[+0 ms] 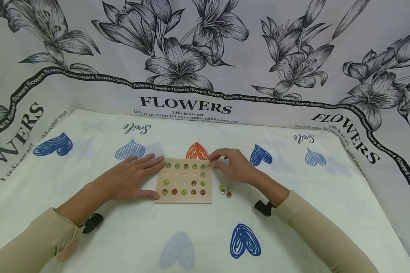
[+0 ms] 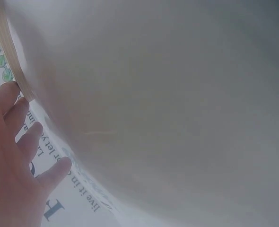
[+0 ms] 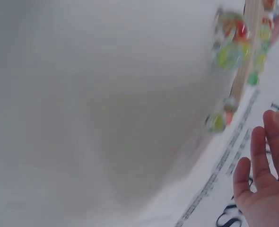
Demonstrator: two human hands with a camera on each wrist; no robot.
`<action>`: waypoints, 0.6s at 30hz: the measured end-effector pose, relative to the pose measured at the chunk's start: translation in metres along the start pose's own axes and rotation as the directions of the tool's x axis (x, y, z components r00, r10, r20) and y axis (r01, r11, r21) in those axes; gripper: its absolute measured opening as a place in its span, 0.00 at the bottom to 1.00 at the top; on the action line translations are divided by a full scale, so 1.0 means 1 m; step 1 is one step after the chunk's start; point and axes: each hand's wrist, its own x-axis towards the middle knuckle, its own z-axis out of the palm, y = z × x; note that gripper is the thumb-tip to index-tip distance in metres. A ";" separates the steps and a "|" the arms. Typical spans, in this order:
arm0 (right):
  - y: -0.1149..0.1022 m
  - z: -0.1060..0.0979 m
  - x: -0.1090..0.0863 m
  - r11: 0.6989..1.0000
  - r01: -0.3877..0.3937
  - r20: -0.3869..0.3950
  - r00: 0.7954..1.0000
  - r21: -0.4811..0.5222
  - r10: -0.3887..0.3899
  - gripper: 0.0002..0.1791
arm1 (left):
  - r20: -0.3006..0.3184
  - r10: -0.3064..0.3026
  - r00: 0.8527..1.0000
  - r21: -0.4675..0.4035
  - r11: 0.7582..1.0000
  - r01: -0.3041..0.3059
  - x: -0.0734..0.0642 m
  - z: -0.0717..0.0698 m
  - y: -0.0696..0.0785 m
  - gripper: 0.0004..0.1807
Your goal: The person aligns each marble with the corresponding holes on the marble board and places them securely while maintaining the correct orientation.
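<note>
A pale wooden board (image 1: 181, 200) lies on the cloth, with glass marbles seated in its rows of holes. Both the top and bottom rows are full, while several holes between them are bare. My left hand (image 1: 131, 178) rests along the board's left side, fingers straight at the far corner and thumb at the near one. At the far right corner is my right hand (image 1: 230, 163), its thumb and index fingertips close together; I cannot tell whether they pinch anything. In the right wrist view, the other fingers (image 3: 258, 151) extend loosely. Several loose marbles (image 1: 229, 195) lie right of the board.
A white cloth (image 1: 123, 235) printed with hearts covers the table. Behind it rises a flower-printed curtain (image 1: 280, 117). Dark wrist devices (image 1: 93, 223) show at both sleeve cuffs.
</note>
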 end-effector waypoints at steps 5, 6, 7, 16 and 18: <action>0.016 -0.012 -0.002 0.999 -0.035 -0.016 0.999 0.036 0.035 0.09 | 0.000 -0.002 1.000 -0.003 1.000 0.002 0.000 0.001 -0.001 0.54; 0.018 -0.013 -0.002 0.998 -0.042 -0.008 0.999 0.044 0.042 0.09 | 0.000 -0.002 1.000 -0.001 1.000 0.002 0.000 0.001 -0.001 0.54; 0.021 -0.014 -0.003 0.997 -0.053 0.003 0.999 0.053 0.053 0.09 | 0.001 -0.002 1.000 0.001 1.000 0.002 0.000 0.001 -0.001 0.54; 0.034 -0.021 -0.014 0.992 -0.075 0.133 0.989 0.102 0.061 0.14 | 0.011 -0.008 1.000 -0.006 1.000 0.008 0.000 -0.002 0.001 0.54; 0.037 -0.021 -0.016 0.991 -0.077 0.150 0.987 0.108 0.060 0.15 | 0.012 -0.008 1.000 -0.007 1.000 0.008 0.000 -0.002 0.001 0.54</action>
